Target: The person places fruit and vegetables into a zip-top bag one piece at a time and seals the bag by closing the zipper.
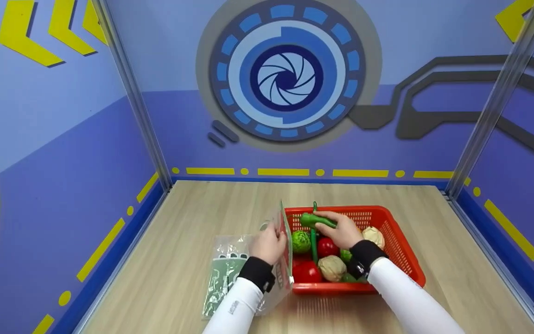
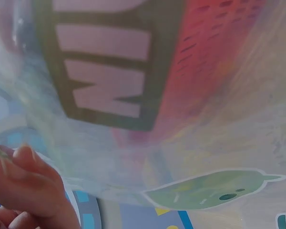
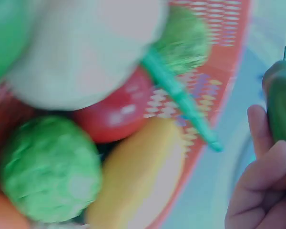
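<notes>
My left hand grips the upper edge of a clear plastic bag with printed letters and vegetable pictures, upright against the basket's left side. In the left wrist view the bag fills most of the frame, the left fingers at its edge. Over the red basket, my right hand pinches a green pepper between thumb and fingers. The right wrist view shows this pepper at the right edge, partly cut off. Whether the bag holds anything is unclear.
In the basket lie a crinkled green ball, a long thin green pod, red tomatoes, pale round pieces and a yellow piece. Another printed plastic bag lies flat on the wooden table. Panel walls enclose the table.
</notes>
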The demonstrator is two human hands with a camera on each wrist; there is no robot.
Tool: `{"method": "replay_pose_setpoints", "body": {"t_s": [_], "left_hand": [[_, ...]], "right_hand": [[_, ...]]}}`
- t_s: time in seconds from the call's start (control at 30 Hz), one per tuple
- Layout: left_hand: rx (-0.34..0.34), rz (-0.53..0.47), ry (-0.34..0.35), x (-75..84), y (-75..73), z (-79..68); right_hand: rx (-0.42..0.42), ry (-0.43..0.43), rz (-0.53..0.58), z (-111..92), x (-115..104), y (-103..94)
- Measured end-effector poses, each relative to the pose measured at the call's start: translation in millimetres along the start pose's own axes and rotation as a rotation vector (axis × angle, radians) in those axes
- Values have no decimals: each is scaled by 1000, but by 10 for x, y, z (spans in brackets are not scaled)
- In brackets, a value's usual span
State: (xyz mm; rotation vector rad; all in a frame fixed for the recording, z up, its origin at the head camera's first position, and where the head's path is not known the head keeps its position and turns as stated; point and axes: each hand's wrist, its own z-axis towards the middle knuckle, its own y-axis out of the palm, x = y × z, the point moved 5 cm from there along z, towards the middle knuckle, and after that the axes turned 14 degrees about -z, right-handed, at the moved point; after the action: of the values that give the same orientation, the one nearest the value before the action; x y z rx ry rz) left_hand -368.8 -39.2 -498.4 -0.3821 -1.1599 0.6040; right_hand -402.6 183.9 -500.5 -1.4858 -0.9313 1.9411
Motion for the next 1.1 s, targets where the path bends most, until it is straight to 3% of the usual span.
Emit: {"method": "replay_pose_setpoints", "body": {"t_s": [0.17, 0.37, 0.63, 0.77, 0.9, 1.1], "left_hand": [[4, -2, 8, 10, 9, 1], [-10, -1, -10, -18, 5, 8], [29, 2, -45, -79, -44, 42], [42, 6, -65, -78, -68, 52], [8, 3, -86, -34, -51, 39], [-29, 23, -42, 86, 17, 6]], "right_hand": [[6, -23, 97, -29, -204, -76], [-37, -92, 64, -72, -375, -46], [-52, -151, -79, -111, -393, -12], [-48, -181, -208, -130, -423, -20], [-51, -245, -361, -168, -530, 36], [5, -362, -500, -236, -773, 229]]}}
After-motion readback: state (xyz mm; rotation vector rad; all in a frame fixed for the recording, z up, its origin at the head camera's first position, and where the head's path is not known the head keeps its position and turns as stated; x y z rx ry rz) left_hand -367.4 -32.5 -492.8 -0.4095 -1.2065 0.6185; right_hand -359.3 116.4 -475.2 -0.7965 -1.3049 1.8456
